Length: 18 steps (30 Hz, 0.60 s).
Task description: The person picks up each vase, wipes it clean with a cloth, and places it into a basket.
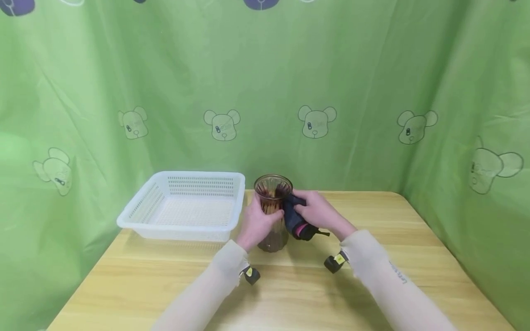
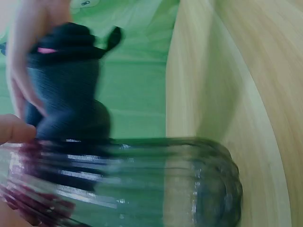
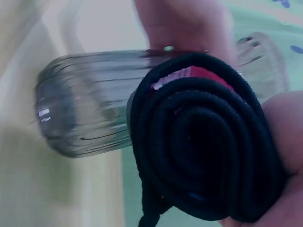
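Note:
A brown-tinted, ribbed glass vase (image 1: pixel 273 239) stands upright near the middle of the table, mouth up; whether its base touches the wood I cannot tell. My left hand (image 1: pixel 256 224) grips it from the left, thumb across the near side. On the other side, my right hand (image 1: pixel 316 209) holds a dark rolled cloth (image 1: pixel 293 221) close against the upper part of the vase. The right wrist view shows the coiled end of the rolled cloth (image 3: pixel 203 142), with a red and white label. A dark strap hangs from it. Clear ribbed glass (image 2: pixel 142 184) fills the lower left wrist view.
A white perforated plastic basket (image 1: pixel 194 233) sits to the left of the vase, with its right wall near my left hand. The wooden table (image 1: pixel 393 257) ends at a rounded far right corner. A green curtain (image 1: pixel 265 69) with bear prints encloses the back and sides.

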Each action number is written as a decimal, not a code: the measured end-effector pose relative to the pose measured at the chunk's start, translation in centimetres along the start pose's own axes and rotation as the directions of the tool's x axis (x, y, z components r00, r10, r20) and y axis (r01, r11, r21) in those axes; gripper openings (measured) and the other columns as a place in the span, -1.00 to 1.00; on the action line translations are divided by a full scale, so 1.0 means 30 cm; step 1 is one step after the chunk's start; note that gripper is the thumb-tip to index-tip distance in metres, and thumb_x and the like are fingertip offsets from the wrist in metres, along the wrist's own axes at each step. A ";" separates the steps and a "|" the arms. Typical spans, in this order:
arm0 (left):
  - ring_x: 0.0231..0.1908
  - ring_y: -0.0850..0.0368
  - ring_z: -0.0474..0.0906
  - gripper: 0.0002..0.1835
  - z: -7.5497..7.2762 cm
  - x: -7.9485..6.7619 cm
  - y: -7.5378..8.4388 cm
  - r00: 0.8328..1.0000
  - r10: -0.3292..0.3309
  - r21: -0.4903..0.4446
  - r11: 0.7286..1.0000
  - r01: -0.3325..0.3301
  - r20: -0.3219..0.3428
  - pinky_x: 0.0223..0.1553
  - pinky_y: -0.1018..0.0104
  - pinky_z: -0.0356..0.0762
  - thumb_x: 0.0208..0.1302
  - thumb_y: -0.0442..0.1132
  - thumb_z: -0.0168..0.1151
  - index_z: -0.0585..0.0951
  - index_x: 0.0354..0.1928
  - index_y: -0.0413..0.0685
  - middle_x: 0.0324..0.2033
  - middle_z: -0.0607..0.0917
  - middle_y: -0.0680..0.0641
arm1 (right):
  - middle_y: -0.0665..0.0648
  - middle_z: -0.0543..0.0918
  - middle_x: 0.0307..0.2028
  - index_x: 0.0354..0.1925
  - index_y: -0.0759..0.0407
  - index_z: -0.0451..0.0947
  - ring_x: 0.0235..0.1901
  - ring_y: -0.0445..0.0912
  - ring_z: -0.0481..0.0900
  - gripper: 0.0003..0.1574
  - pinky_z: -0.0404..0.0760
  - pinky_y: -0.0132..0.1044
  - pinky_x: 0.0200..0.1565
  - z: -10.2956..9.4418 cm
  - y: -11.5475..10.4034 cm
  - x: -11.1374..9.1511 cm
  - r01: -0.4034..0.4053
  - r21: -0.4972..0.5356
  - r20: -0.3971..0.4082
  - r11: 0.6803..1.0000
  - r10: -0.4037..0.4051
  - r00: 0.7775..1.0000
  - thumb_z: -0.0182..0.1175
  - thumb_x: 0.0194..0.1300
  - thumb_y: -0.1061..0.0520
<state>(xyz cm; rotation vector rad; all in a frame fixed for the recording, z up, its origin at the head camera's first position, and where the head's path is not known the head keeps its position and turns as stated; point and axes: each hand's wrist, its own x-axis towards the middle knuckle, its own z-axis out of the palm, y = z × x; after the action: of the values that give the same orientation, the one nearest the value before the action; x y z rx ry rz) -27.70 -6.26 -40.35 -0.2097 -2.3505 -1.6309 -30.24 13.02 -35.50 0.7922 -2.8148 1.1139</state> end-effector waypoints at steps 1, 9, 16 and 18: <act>0.28 -0.05 0.50 -0.19 0.001 0.001 0.004 1.000 0.001 -0.013 1.000 -0.001 0.004 0.36 -0.06 0.41 0.07 -0.11 0.46 0.33 0.38 0.09 0.25 0.58 -0.10 | 0.40 0.69 -0.01 0.31 0.22 0.50 -0.41 -0.07 0.61 -0.44 0.63 -0.23 -0.35 0.011 0.013 0.000 0.008 -0.013 0.004 1.000 -0.008 1.000 0.11 0.36 0.31; 0.23 -0.03 0.40 -0.09 0.017 -0.004 0.007 0.995 -0.029 -0.023 0.999 0.027 -0.091 0.37 -0.01 0.39 0.01 0.13 0.55 0.37 0.37 -0.03 0.19 0.33 -0.07 | 0.45 0.56 0.21 0.45 0.15 0.33 -0.37 -0.10 0.63 -0.28 0.66 -0.27 -0.26 0.148 0.118 -0.019 -0.081 -0.072 0.097 0.994 0.088 0.991 0.07 0.34 0.34; 0.20 -0.01 0.42 -0.12 0.021 -0.009 0.002 0.992 -0.003 0.031 0.999 0.007 -0.122 0.34 0.03 0.42 0.01 0.07 0.55 0.38 0.34 -0.05 0.16 0.40 -0.07 | 0.43 0.60 0.17 0.42 0.10 0.39 -0.52 -0.12 0.56 -0.28 0.60 -0.29 -0.39 0.184 0.152 -0.053 -0.128 -0.040 0.094 0.991 0.132 0.987 0.11 0.31 0.35; 0.20 -0.01 0.45 -0.15 0.020 -0.011 0.004 0.992 0.009 0.045 0.999 -0.003 -0.125 0.34 0.02 0.43 0.02 0.03 0.53 0.38 0.34 -0.03 0.16 0.44 -0.07 | 0.44 0.60 0.16 0.42 0.10 0.40 -0.54 -0.10 0.56 -0.28 0.61 -0.27 -0.44 0.166 0.143 -0.057 -0.121 -0.026 0.081 0.992 0.122 0.989 0.11 0.30 0.35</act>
<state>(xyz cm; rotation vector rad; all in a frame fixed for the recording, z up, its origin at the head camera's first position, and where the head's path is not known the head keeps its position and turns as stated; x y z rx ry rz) -27.43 -5.66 -40.55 -0.1022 -2.2869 -1.5398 -29.89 13.23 -42.27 0.6889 -2.9746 1.0886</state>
